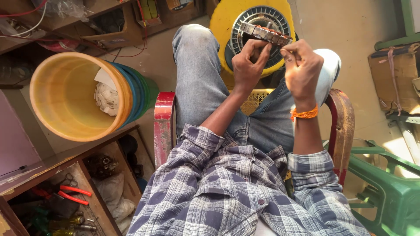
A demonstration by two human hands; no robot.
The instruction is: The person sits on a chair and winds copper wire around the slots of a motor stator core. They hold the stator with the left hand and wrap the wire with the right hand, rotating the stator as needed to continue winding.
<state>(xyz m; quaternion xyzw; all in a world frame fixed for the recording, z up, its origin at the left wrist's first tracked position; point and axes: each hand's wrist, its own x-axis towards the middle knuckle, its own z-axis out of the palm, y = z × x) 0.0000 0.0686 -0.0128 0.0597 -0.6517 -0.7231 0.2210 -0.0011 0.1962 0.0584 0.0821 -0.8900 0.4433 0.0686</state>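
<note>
A round metal motor stator (262,27) with slotted laminations and copper windings is held tilted above a yellow stool (223,19). My left hand (248,65) grips its near rim from below on the left. My right hand (302,65), with an orange thread on the wrist, pinches the rim on the right, fingertips at the slots. I sit on a red metal chair (164,122), in jeans and a checked shirt.
A yellow plastic tub (65,94) holding white paper bits stands at the left, nested in blue and green tubs. A wooden drawer (65,201) with red-handled pliers lies at the lower left. A green plastic chair (385,192) is at the right, cardboard boxes beyond.
</note>
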